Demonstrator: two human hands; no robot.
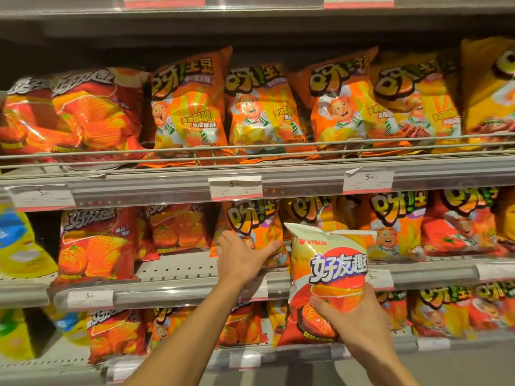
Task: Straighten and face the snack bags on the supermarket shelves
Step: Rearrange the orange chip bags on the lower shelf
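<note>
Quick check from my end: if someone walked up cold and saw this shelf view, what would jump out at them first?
The cream-topped snack bag held up in front of the shelves by the right hand, which grips its lower part. Next, the left hand reaching onto the middle shelf, against an orange bag beside a bare gap. Behind, rows of orange and red bags crowd the upper shelf.

Red-and-cream snack bag (328, 277) upright before orange bags (255, 232).
</note>
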